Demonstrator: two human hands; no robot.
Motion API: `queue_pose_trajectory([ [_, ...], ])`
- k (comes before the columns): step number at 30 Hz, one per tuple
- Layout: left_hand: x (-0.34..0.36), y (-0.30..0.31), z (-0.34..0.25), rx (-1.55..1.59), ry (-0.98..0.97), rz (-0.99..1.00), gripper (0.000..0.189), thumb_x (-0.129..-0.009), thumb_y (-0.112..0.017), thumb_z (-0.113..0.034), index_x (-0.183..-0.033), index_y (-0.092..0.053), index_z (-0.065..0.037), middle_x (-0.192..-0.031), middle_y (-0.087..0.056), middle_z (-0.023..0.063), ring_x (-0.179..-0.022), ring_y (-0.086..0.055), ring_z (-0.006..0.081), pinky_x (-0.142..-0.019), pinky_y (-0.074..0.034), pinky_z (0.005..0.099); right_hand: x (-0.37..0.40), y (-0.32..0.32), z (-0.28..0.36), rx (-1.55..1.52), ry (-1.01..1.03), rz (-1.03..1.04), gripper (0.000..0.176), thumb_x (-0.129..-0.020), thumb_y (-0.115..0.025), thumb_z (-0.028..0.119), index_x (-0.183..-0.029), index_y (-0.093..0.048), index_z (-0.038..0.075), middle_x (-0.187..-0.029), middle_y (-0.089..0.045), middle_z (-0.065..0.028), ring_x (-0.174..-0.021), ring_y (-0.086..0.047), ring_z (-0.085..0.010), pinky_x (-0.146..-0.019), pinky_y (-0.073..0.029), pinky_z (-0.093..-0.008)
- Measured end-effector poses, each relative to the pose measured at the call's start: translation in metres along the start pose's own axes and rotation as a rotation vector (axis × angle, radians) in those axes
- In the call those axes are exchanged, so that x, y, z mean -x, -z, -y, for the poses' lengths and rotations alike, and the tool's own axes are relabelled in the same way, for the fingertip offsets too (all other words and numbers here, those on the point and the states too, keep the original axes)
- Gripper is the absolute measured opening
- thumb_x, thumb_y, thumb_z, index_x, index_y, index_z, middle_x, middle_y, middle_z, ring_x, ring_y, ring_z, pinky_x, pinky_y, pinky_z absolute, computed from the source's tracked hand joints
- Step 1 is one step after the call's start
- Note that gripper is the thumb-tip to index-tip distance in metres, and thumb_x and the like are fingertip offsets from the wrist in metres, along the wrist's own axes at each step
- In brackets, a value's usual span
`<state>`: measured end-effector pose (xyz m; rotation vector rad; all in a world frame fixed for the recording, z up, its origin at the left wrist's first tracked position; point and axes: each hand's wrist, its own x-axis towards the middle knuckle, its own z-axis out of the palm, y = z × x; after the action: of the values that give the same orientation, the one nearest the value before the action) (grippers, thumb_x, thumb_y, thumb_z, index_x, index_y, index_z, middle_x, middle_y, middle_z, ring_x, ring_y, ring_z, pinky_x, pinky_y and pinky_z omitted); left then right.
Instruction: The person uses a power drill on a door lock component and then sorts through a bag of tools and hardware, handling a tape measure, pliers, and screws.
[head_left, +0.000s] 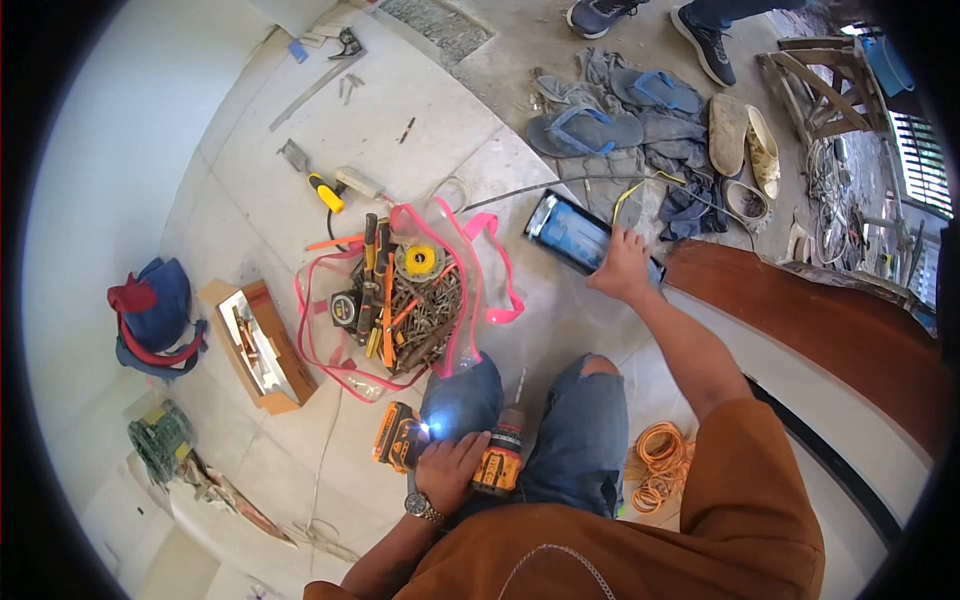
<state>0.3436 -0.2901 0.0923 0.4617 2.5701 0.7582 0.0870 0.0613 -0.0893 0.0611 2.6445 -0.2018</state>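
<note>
While L hand (452,470) has its fingers clenched round the orange/black drill (497,462), bit pointing away from the body, R hand (625,268) lies across the blue box w/ black rim (568,226), touching it; can't tell if R fingers grip or just rest; drill is over the lap, bright light beside L hand; blue box is on tiled floor (370,150), R of the clear bag w/ pink trim (470,238); bag holds loose screws (432,318), tape measure (343,308) & yellow-centred disc (420,262); open carton (291,372) just L of bag; yellow-handled tool (326,193) beyond it; orange cord (660,466) coiled near R thigh; sandals (585,132) beyond blue box, another person's shoes (706,47) farther off.
</note>
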Motion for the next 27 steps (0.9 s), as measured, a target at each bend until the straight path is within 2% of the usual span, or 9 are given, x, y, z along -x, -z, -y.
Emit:
queue_pose_trajectory([
  [1, 0.001, 0.0, 0.0, 0.004, 0.002, 0.001, 0.055, -0.08, -0.068, -0.019, -0.134, -0.064, -0.008, -0.121, -0.073, 0.007, -0.087, -0.067, 0.0239, -0.077, -0.051, 0.04, 0.005, -0.005, 0.006, -0.116, -0.154, -0.015, 0.105, -0.057, -0.083, 0.031, -0.146, -0.039, -0.003, -0.129, -0.053, -0.0246, -0.129, -0.048, -0.0446, -0.115, -0.034, -0.0622],
  [2, 0.001, 0.0, 0.001, 0.008, 0.01, 0.003, 0.055, -0.08, -0.069, -0.019, -0.134, -0.064, -0.008, -0.121, -0.073, 0.0072, -0.087, -0.067, 0.024, -0.077, -0.051, 0.0399, 0.007, -0.012, 0.01, -0.113, -0.157, -0.013, 0.105, -0.057, -0.083, 0.031, -0.146, -0.039, -0.003, -0.129, -0.053, -0.0246, -0.129, -0.048, -0.0446, -0.115, -0.034, -0.0622],
  [4, 0.0, 0.001, 0.003, 0.016, 0.006, 0.006, 0.056, -0.079, -0.069, -0.019, -0.133, -0.064, -0.008, -0.121, -0.073, 0.0073, -0.086, -0.067, 0.0242, -0.077, -0.051, 0.0398, 0.011, -0.022, 0.02, -0.276, -0.481, -0.006, 0.108, -0.058, -0.085, 0.035, -0.147, -0.039, -0.005, -0.138, -0.051, -0.0286, -0.135, -0.045, -0.0461, -0.115, -0.038, -0.0568],
  [5, 0.0, 0.002, 0.003, 0.011, 0.005, 0.017, 0.056, -0.079, -0.07, -0.019, -0.133, -0.065, -0.008, -0.121, -0.073, 0.0075, -0.086, -0.067, 0.0244, -0.077, -0.051, 0.0398, 0.01, -0.022, 0.026, -0.273, -0.49, -0.014, 0.108, -0.058, -0.085, 0.035, -0.147, -0.039, -0.005, -0.138, -0.051, -0.0286, -0.135, -0.045, -0.0461, -0.115, -0.038, -0.0568],
  [7, 0.0, -0.002, 0.006, 0.017, -0.015, 0.031, 0.056, -0.078, -0.07, -0.019, -0.133, -0.065, -0.008, -0.121, -0.073, 0.0076, -0.086, -0.067, 0.0245, -0.077, -0.051, 0.0398, 0.011, -0.019, 0.035, -0.469, -0.769, -0.043, 0.11, -0.059, -0.09, 0.043, -0.14, -0.042, -0.014, -0.137, -0.055, -0.0346, -0.133, -0.049, -0.0493, -0.114, -0.042, -0.0499],
  [10, 0.005, -0.008, 0.012, 0.009, -0.04, 0.014, 0.061, -0.076, -0.073, -0.02, -0.135, -0.063, -0.009, -0.123, -0.071, 0.0068, -0.085, -0.066, 0.0244, -0.077, -0.052, 0.0407, -0.001, -0.022, 0.044, -0.576, -0.989, -0.045, 0.114, -0.061, -0.089, 0.046, -0.144, -0.039, -0.014, -0.143, -0.051, -0.0327, -0.138, -0.047, -0.0447, -0.115, -0.042, -0.0465],
  [14, 0.011, -0.01, 0.016, -0.014, -0.037, 0.024, 0.055, -0.081, -0.068, -0.02, -0.135, -0.063, -0.009, -0.122, -0.071, 0.007, -0.085, -0.066, 0.0246, -0.076, -0.053, 0.041, -0.014, -0.015, 0.056, -0.625, -1.281, -0.011, 0.118, -0.063, -0.088, 0.049, -0.15, -0.033, -0.01, -0.149, -0.045, -0.0293, -0.14, -0.045, -0.0408, -0.115, -0.042, -0.046],
  [21, 0.012, -0.01, 0.015, 0.005, -0.012, 0.013, 0.051, -0.083, -0.063, -0.018, -0.134, -0.064, -0.007, -0.121, -0.072, 0.0088, -0.086, -0.067, 0.0258, -0.077, -0.053, 0.0413, -0.036, -0.018, 0.067, -0.702, -1.355, -0.038, 0.118, -0.063, -0.087, 0.053, -0.149, -0.033, -0.007, -0.148, -0.045, -0.0275, -0.139, -0.045, -0.0397, -0.114, -0.042, -0.0487],
  [27, 0.012, -0.012, 0.017, 0.003, -0.019, -0.008, 0.056, -0.079, -0.07, -0.023, -0.132, -0.065, -0.005, -0.121, -0.073, 0.0147, -0.083, -0.066, 0.0313, -0.074, -0.051, 0.0437, -0.036, -0.032, 0.065, -0.689, -1.451, 0.008, 0.115, -0.064, -0.087, 0.057, -0.146, -0.033, -0.004, -0.146, -0.046, -0.0256, -0.137, -0.046, -0.0388, -0.113, -0.041, -0.0516],
])
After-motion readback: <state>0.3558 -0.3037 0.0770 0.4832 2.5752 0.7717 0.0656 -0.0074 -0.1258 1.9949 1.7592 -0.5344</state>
